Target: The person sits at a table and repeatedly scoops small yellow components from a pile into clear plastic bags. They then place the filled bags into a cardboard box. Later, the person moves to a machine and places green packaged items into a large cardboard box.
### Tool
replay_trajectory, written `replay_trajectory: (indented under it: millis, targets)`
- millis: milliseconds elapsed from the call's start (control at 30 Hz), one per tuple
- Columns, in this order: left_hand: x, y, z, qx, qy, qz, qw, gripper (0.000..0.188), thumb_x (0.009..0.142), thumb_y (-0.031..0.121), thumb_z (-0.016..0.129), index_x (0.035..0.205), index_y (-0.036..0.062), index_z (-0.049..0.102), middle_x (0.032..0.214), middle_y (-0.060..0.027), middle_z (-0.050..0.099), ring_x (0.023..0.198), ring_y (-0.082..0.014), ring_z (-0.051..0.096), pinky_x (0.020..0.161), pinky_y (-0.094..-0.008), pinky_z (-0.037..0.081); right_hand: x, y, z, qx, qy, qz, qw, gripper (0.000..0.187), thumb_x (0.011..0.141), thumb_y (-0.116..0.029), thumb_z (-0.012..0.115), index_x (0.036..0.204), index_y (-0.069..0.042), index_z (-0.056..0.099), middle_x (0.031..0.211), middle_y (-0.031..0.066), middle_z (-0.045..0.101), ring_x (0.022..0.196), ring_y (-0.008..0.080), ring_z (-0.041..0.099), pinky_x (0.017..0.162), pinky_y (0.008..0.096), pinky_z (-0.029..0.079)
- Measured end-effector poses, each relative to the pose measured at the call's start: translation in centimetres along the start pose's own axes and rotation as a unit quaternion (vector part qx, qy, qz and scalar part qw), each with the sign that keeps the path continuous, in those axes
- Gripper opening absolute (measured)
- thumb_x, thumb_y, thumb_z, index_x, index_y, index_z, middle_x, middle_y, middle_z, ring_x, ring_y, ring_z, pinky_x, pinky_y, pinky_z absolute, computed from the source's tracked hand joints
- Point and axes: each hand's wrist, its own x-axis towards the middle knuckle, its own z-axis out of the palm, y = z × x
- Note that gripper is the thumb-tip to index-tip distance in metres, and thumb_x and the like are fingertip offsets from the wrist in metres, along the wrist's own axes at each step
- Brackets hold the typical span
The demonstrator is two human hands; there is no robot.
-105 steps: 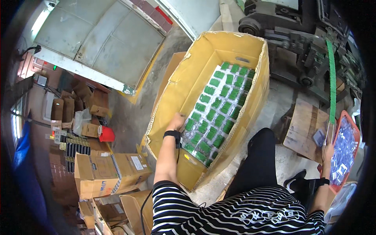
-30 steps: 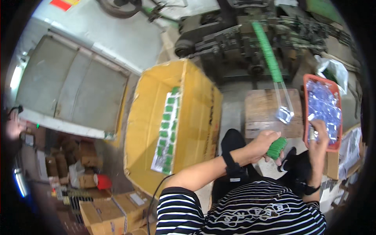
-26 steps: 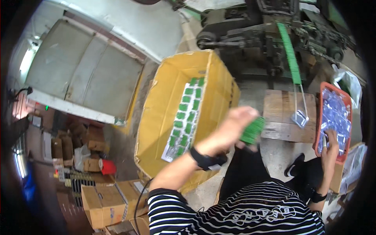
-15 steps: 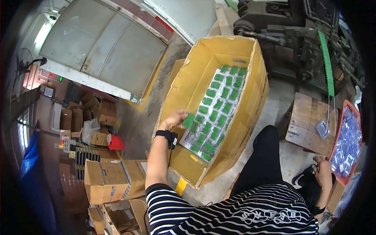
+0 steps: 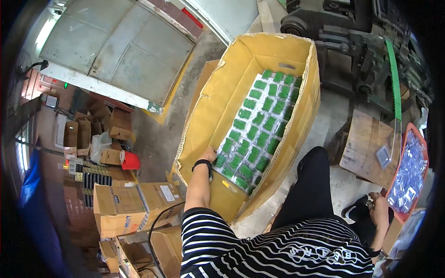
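My left hand (image 5: 210, 154) is down inside a big cardboard box (image 5: 201, 129), fingers bent at the edge of a small clear pack with green contents (image 5: 220, 161). Part of its grip is hidden from above. Beside it, rows of similar green packs (image 5: 252, 133) lie on a pale sheet. My right hand (image 5: 379, 209) hangs low near the red plastic basket (image 5: 395, 204), its fingers curled in. Whatever it may hold is too small to make out. Clear plastic pieces (image 5: 410, 173) fill that basket.
A wooden board (image 5: 366, 143) bears one clear plastic piece (image 5: 383, 156). A green strip (image 5: 394, 81) slopes down from dark machinery (image 5: 343, 44). Cardboard cartons (image 5: 123, 211) and a red bucket (image 5: 130, 161) stand to the left. Beyond the box is a grey metal door (image 5: 116, 51).
My left hand has lowered the green pack it held in the air to the near left end of the rows. My right hand stays by the basket. The view has shifted slightly.
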Motion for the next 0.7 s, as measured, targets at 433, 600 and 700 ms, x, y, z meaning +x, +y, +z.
replay_trajectory:
  millis: [433, 600, 700]
  targets:
    - [-2.7, 8.7, -1.5, 0.166, 0.075, 0.233, 0.955, 0.051, 0.081, 0.000, 0.049, 0.130, 0.0091, 0.045, 0.138, -0.0164, 0.041, 0.122, -0.0323, 0.046, 0.099, -0.0394, 0.040, 0.6, 0.6, 1.7, 0.000, 0.003, -0.039, 0.999, 0.031, 0.069, 0.001, 0.065, 0.100, 0.003, 0.062, 0.093, 0.0213, 0.062, 0.083, 0.0369, 0.061, 0.074, 0.0405, 0.047]
    - [-2.7, 8.2, -0.5, 0.129, 0.036, 0.202, 0.970, 0.052, 0.079, -0.002, 0.050, 0.130, 0.0060, 0.046, 0.139, -0.0165, 0.039, 0.124, -0.0331, 0.043, 0.102, -0.0392, 0.038, 0.0, 1.4, 1.5, -0.018, 0.006, -0.019, 1.000, 0.031, 0.070, 0.000, 0.064, 0.100, 0.003, 0.063, 0.093, 0.0221, 0.062, 0.081, 0.0369, 0.062, 0.074, 0.0420, 0.048]
    - [-2.3, 7.3, 0.1, 0.086, 0.065, 0.225, 0.968, 0.051, 0.078, -0.003, 0.049, 0.128, 0.0059, 0.047, 0.139, -0.0173, 0.039, 0.124, -0.0334, 0.043, 0.101, -0.0384, 0.038, 0.1, 1.1, 1.4, -0.022, -0.003, -0.031, 0.999, 0.030, 0.070, 0.000, 0.064, 0.099, 0.002, 0.063, 0.092, 0.0220, 0.062, 0.083, 0.0368, 0.062, 0.076, 0.0424, 0.048]
